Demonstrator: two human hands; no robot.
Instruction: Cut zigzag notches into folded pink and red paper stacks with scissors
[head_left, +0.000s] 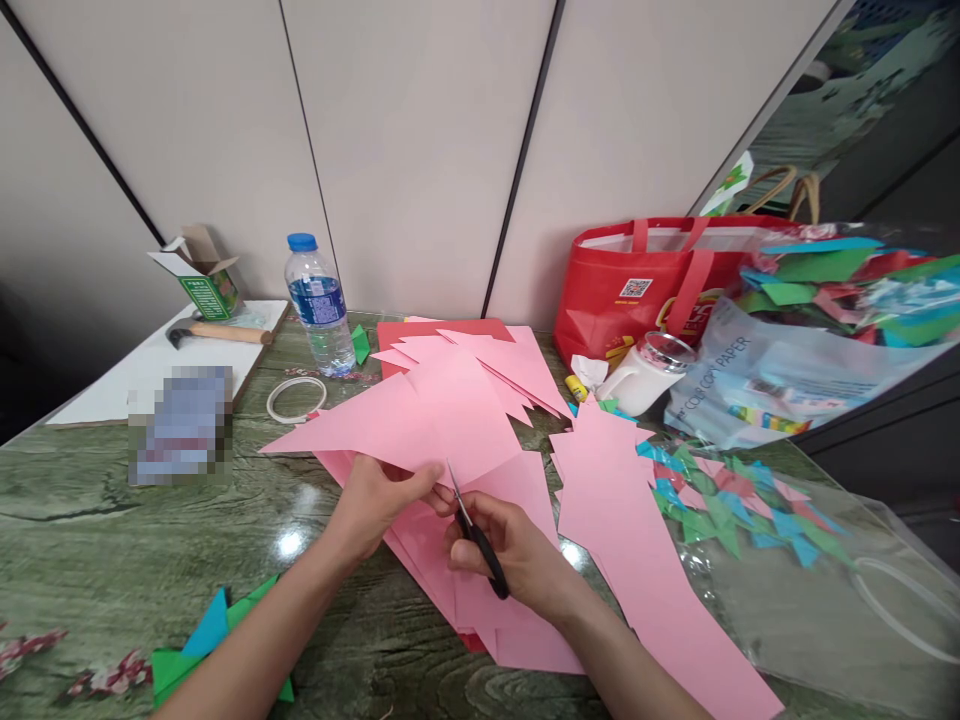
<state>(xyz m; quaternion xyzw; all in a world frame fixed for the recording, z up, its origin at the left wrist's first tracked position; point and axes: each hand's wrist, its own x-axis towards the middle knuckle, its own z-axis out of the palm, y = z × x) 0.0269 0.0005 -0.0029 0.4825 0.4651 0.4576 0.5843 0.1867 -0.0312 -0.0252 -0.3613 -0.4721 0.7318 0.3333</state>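
My left hand pinches the lower edge of a pink paper sheet, thumb on top. In my right hand is a pair of black-handled scissors, their blades at the sheet's lower edge, close to my left fingertips. How far apart the blades stand I cannot make out. More pink sheets lie under both hands. To the right is a stack of pink paper with jagged, pointed edges. Behind the held sheet lie more pink pieces and a red sheet.
At the back left stand a water bottle, an opened box and a hammer. A tape roll lies nearby. On the right are a red bag, a white mug and plastic bags of coloured paper scraps.
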